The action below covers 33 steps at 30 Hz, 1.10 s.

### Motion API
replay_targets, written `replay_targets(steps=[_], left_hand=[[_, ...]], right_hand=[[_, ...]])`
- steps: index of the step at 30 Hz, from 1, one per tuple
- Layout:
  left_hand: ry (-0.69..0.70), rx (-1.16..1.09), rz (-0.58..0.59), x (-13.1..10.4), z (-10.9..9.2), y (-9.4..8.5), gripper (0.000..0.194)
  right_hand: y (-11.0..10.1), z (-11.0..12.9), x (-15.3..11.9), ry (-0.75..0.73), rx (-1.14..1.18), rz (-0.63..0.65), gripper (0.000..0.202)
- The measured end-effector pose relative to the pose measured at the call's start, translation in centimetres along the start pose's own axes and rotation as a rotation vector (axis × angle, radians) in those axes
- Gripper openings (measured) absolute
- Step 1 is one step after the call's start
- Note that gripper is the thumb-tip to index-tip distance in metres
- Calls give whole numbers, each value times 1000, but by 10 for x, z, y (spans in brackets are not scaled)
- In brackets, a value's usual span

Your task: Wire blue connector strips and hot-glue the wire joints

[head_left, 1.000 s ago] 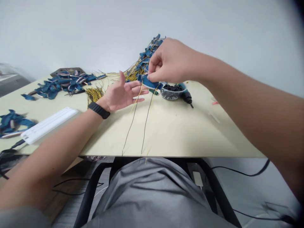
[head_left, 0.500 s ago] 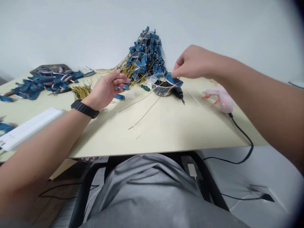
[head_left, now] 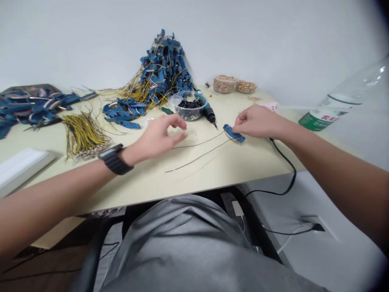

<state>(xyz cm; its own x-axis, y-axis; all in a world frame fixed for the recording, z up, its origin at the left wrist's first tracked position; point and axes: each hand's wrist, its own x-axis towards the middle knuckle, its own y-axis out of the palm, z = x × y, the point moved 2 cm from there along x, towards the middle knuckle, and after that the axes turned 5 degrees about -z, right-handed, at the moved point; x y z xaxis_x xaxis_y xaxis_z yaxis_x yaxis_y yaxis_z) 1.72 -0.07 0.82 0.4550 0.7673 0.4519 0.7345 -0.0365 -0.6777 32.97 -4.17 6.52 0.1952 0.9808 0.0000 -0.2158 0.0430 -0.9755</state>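
My right hand (head_left: 258, 121) pinches a small blue fabric piece (head_left: 234, 134) close to the tabletop. Two thin dark wires (head_left: 200, 153) run from that piece leftward over the table. My left hand (head_left: 161, 136) hovers near the wires' far ends, its thumb and forefinger apart with nothing seen between them. Just beyond it stands a clear round tub (head_left: 190, 115) of small black parts. A dark teal power screwdriver (head_left: 209, 114) lies against the tub's right side.
Behind the tub rises a tall heap of blue pieces (head_left: 167, 65) with yellow wires. A bundle of yellow wires (head_left: 82, 132) and a white box (head_left: 22, 168) lie at left. Tubs of nuts (head_left: 225, 84) stand at the back; a clear bottle (head_left: 331, 107) leans in at right.
The view has turned right. My right hand has lowered the blue piece from beside the tub to near the tabletop. My left hand has swung over towards the wires.
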Motion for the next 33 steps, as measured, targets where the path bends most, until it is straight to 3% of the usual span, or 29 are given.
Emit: replay_targets(steps=[6,8,12,22,28,33], left_hand=[[78,185,125,31,-73,72,60],[86,235,164,45,-85,92,72],[101,283,176,59,-90,121,75],[80,264,177,68,-84,137,76],[73,245,177,73,-81,142,71],[48,156,199,78,-74,146,77]], right_hand=[[14,-15,12,-20,-28,-37,31],[18,-18,16,-42,-44,-50,33],[22,-20,19,-71,-67,-105,40],[27,-20,21,-51,-66,-148,28],[23,-24,18,-52,-44,-141,40],[13,-40,10,-83,72,-264,31]])
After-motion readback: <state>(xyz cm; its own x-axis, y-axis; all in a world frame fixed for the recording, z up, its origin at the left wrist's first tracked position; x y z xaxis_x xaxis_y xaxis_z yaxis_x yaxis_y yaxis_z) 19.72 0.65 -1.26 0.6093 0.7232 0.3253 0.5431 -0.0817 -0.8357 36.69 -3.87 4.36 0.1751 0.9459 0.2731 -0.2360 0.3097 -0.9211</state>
